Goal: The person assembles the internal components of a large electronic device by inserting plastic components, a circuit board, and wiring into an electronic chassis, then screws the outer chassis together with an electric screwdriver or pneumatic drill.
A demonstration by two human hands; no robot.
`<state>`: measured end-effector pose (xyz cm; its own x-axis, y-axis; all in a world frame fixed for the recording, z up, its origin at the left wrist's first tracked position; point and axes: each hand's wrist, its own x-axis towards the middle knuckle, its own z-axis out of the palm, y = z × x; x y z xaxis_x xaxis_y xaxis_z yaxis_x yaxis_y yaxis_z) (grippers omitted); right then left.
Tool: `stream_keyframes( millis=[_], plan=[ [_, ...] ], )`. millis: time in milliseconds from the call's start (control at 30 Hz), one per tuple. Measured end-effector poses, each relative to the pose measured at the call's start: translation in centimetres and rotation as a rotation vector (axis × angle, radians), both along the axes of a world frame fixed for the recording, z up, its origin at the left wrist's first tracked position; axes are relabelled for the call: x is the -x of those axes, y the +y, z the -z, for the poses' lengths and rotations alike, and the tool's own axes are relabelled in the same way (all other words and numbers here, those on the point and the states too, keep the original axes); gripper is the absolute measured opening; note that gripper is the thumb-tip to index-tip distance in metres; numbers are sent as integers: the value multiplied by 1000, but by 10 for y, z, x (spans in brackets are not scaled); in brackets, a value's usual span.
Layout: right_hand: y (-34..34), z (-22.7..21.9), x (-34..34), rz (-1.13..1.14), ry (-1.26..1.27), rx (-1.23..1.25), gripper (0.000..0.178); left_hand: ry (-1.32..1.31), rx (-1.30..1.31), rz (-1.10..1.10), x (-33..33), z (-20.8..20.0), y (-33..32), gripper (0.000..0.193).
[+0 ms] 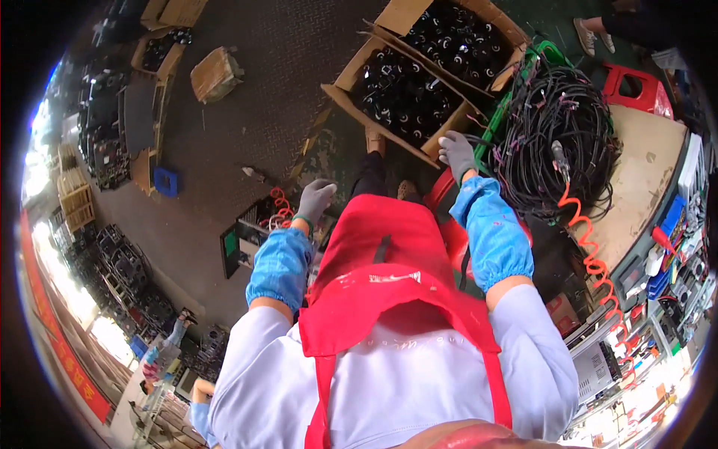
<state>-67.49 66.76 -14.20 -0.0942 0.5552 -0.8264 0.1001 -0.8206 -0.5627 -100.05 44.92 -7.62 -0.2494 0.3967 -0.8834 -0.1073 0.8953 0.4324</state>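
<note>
My left hand (317, 199), in a grey glove, is raised left of my red apron (381, 232) with its fingers curled in; I see nothing in it. My right hand (457, 153), gloved too, is closed near the near corner of an open cardboard box (385, 123). Its fingers hide whatever they may hold. Many small glossy black parts (407, 97) fill that box. Just right of this hand, a big tangle of black cables (553, 142) heaps over a green crate (499, 112); some strands reach toward my fingers.
A second box of black parts (460, 45) adjoins the first. Orange coiled hose (591, 254) hangs at the right from a metal fitting (559, 159) over the cables. A red stool (636, 88) and tan tabletop (643, 172) stand right. Another person's shoes (591, 37) show at upper right.
</note>
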Motion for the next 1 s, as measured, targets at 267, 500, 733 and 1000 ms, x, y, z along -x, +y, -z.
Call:
stream_keyframes(
  millis=[267, 500, 733, 1000],
  plan=[
    [72, 134, 62, 23, -112, 13, 59, 466, -172, 862, -9, 148, 267, 57],
    [139, 211, 120, -131, -296, -518, 32, 532, 137, 700, -48, 336, 341, 57],
    [314, 220, 41, -225, -671, -741, 29, 580, 18, 645, -80, 373, 336, 33],
    [346, 293, 98, -1065, -1070, -515, 53, 125, -359, 148, -66, 335, 288, 21]
  ],
)
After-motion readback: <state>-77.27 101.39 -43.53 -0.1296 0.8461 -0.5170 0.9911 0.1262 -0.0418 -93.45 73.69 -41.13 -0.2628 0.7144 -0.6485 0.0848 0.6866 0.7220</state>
